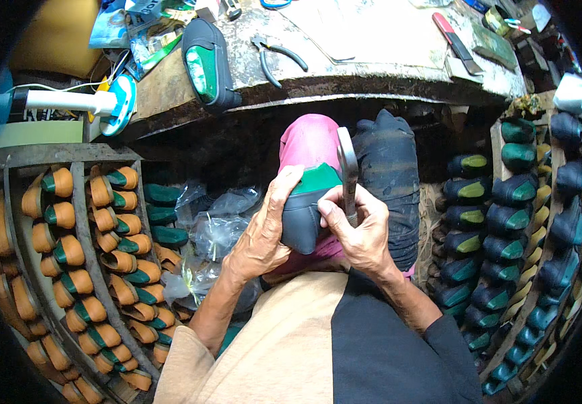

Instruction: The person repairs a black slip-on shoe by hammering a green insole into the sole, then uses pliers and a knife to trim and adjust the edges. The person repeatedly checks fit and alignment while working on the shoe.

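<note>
A dark grey shoe [299,219] with a green patch rests against my lap, below the knee in pink cloth. My left hand [264,225] is closed around its left side, thumb along the upper edge. At the shoe's right side, my right hand [360,225] is closed on a grey metal tool [347,161], whose rounded end points up and away from me. Its thumb and forefinger pinch together against the shoe; whatever lies between them is too small to make out. The tool's lower part is hidden in the palm, so its exact kind does not show.
On the worn bench ahead lie another grey-green shoe [207,64], pliers [274,60] and a red-handled blade [456,44]. Racks hold orange-green shoes [65,215] at left and dark shoes [510,192] at right. Clear plastic bags [217,232] sit beside my left arm.
</note>
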`<move>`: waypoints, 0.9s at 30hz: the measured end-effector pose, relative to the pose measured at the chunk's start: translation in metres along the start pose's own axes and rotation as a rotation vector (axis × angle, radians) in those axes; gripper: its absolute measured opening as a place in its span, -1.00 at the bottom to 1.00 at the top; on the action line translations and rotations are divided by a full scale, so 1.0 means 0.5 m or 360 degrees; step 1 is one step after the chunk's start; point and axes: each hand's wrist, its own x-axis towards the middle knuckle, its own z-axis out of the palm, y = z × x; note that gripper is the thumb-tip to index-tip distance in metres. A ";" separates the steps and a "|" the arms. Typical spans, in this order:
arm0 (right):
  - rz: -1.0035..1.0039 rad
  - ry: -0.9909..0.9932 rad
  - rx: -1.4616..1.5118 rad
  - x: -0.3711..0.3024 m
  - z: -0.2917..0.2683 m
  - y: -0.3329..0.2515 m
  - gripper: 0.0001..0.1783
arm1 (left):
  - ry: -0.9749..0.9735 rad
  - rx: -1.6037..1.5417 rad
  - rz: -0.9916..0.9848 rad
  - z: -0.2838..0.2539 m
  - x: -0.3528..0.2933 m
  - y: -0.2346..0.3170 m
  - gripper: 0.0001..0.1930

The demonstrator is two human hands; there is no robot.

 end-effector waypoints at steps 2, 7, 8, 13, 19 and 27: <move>-0.0179 0.0047 -0.0020 -0.013 0.008 0.022 -0.88 | -0.0033 0.0105 0.0011 -0.001 -0.002 0.004 0.33; -0.0228 0.0042 -0.0069 -0.037 0.003 0.050 -0.88 | -0.0068 0.0170 -0.0009 -0.002 -0.015 0.013 0.37; -0.0192 0.0027 -0.0088 -0.039 0.001 0.052 -0.88 | -0.0068 0.0159 -0.0012 -0.002 -0.017 0.015 0.37; -0.0343 0.0022 -0.0104 -0.032 0.005 0.053 -0.88 | -0.0047 0.0041 -0.0038 0.002 -0.018 0.021 0.34; -0.0181 -0.0047 -0.0120 -0.036 0.002 0.050 -0.90 | -0.0052 0.0057 -0.0029 0.000 -0.018 0.018 0.32; -0.0052 -0.0154 -0.0197 -0.010 -0.013 0.021 -0.91 | -0.0030 0.0000 -0.0073 0.014 -0.024 0.016 0.32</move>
